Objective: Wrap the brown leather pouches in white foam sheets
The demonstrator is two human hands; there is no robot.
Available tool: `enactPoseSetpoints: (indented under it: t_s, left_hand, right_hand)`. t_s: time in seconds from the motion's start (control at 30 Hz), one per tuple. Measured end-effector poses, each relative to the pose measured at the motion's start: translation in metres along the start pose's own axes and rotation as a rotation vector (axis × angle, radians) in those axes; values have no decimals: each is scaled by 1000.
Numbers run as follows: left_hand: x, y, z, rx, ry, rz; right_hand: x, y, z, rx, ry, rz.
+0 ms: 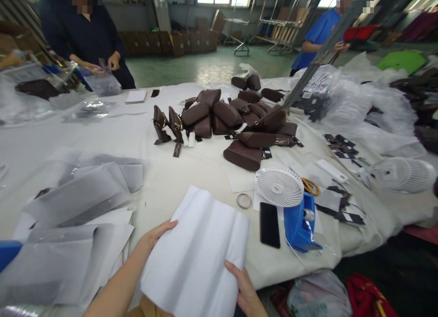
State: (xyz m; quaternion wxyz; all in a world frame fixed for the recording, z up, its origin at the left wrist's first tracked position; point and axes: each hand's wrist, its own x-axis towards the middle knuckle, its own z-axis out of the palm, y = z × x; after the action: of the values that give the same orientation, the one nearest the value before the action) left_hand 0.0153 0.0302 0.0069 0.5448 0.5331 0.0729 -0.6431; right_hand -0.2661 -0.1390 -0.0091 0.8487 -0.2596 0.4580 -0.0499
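A large white paper (198, 257), creased in soft folds, is held between my two hands near the front edge of the table. My left hand (158, 234) grips its left edge, thumb on top and fingers hidden beneath. My right hand (242, 283) holds the lower right edge, its thumb over the paper. To the left lie translucent bags and white sheets (112, 239). Beyond the paper is a pile of dark brown pouches (227, 114) with black tags; two of them (175, 123) stand upright at its left.
A white fan (279, 186) on a blue base, a black phone (269, 225) and a clear round disc (244, 200) are at the right. A metal pole (316, 64) slants over the table (116, 134). Two people (87, 29) stand beyond it.
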Motion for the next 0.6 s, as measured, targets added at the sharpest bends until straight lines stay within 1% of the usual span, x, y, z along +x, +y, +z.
enactPoseSetpoints:
  t_s: [0.13, 0.23, 0.3, 0.37, 0.4, 0.47, 0.53, 0.6]
  left_hand:
    - [-12, 5, -1, 25, 21, 59]
    - [-15, 14, 0, 28, -38, 90]
    - [-18, 24, 3, 73, -77, 103]
    - [-24, 35, 12, 152, -93, 104]
    - [-29, 40, 20, 200, -99, 114]
    - [-46, 48, 45, 315, -120, 189]
    - [-69, 47, 81, 451, -166, 325]
    - [-93, 35, 121, 592, -244, 432]
  right_hand:
    - [0, -2, 1, -3, -7, 2]
    - [1, -2, 0, -11, -16, -2]
    - [2, -2, 0, -19, -14, 1]
    - [3, -2, -1, -24, -20, 9]
    - [4, -2, -2, -21, -27, 13]
    - [6, -1, -2, -12, -43, 20]
    - [7, 0, -2, -6, -59, 19]
    - [7, 2, -3, -14, -55, -22]
